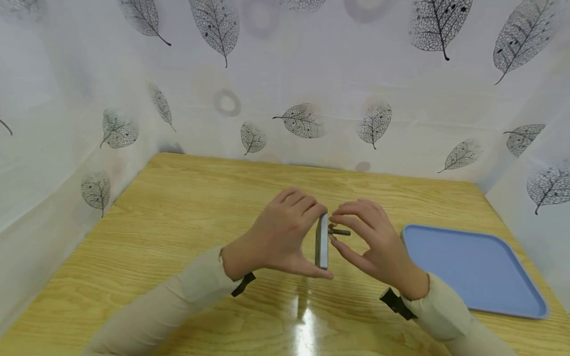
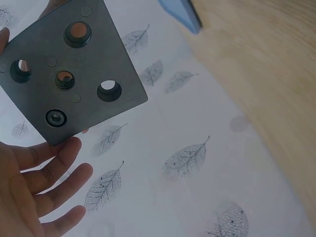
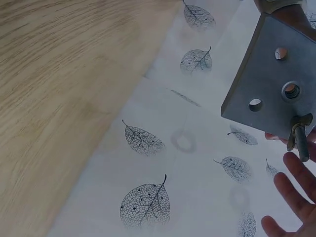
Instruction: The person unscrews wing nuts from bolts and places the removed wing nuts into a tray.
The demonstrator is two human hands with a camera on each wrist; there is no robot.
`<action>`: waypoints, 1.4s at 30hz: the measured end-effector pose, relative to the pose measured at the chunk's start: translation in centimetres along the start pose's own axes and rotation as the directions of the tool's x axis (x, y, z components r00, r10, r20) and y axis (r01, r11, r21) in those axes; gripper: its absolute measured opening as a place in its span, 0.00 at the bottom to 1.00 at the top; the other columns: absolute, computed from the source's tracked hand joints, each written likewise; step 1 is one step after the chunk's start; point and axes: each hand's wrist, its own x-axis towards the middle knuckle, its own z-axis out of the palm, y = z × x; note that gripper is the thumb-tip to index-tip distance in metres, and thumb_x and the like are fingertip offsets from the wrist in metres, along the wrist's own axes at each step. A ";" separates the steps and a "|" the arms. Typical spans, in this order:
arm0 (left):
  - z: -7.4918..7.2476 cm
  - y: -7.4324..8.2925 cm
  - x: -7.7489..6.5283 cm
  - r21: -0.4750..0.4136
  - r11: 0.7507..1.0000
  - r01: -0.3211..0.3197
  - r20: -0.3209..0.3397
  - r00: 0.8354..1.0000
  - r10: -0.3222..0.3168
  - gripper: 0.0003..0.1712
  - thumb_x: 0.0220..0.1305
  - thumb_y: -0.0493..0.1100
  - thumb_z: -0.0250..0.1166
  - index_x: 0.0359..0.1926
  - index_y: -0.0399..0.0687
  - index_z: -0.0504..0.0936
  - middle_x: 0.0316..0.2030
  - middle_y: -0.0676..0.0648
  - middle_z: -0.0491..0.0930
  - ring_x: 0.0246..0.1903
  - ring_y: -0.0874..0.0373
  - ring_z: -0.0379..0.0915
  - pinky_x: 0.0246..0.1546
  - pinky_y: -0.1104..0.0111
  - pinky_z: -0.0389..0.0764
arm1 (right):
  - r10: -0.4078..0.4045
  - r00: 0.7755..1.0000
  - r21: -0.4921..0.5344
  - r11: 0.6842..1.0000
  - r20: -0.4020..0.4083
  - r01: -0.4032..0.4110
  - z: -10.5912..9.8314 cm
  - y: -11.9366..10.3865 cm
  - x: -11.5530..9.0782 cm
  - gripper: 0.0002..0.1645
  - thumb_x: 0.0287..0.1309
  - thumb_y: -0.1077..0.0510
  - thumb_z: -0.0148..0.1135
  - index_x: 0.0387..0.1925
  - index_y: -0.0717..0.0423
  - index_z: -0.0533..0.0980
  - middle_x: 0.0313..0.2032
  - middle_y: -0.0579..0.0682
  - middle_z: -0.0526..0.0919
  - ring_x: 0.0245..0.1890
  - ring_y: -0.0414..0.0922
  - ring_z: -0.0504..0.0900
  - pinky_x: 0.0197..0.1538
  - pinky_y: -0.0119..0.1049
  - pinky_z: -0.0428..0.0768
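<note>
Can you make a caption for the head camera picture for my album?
Left hand holding a metal plate, right hand close to the bolt sticking out of it.

Leaf-printed walls (image 1: 311, 74); wood-grain table (image 1: 187, 212)

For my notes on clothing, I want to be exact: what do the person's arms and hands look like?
The long, cream-coloured fabric left sleeve and matching right sleeve look plain. Each wrist shows a small black strap-like piece. The bare left hand and bare right hand wear no gloves.
</note>
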 end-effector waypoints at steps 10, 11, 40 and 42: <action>-0.3 0.0 -0.1 0.021 1.000 -0.001 0.013 1.000 0.001 0.54 0.26 0.86 0.58 0.44 0.50 0.77 0.39 0.54 0.79 0.43 0.58 0.72 0.55 0.64 0.69 | 0.081 0.995 -0.004 0.997 0.050 -0.081 0.3 0.0 -0.1 0.24 0.65 0.43 0.50 0.40 0.59 0.79 0.38 0.54 0.81 0.44 0.51 0.76 0.61 0.51 0.64; -0.3 -0.1 -0.1 0.026 1.000 -0.002 0.013 1.000 0.002 0.54 0.26 0.87 0.58 0.44 0.50 0.77 0.39 0.54 0.79 0.43 0.57 0.72 0.55 0.65 0.69 | 0.078 0.996 -0.005 0.997 0.045 -0.077 0.3 0.0 -0.1 0.23 0.65 0.44 0.50 0.40 0.59 0.79 0.37 0.53 0.82 0.43 0.51 0.77 0.61 0.51 0.65; -0.5 0.1 -0.1 0.019 1.000 0.003 -0.007 1.000 -0.003 0.53 0.25 0.88 0.57 0.42 0.52 0.77 0.30 0.53 0.66 0.27 0.61 0.59 0.28 0.70 0.62 | 0.099 0.993 -0.047 0.994 0.058 -0.096 0.1 0.1 -0.3 0.26 0.65 0.42 0.49 0.42 0.61 0.78 0.39 0.55 0.82 0.44 0.51 0.77 0.61 0.50 0.64; -0.5 0.1 -0.1 0.018 1.000 0.005 -0.005 1.000 -0.005 0.53 0.24 0.88 0.57 0.42 0.52 0.77 0.31 0.53 0.67 0.27 0.61 0.60 0.28 0.70 0.63 | 0.108 0.992 -0.047 0.993 0.067 -0.105 0.0 0.1 -0.4 0.27 0.64 0.41 0.49 0.42 0.60 0.78 0.39 0.54 0.81 0.44 0.51 0.77 0.60 0.51 0.64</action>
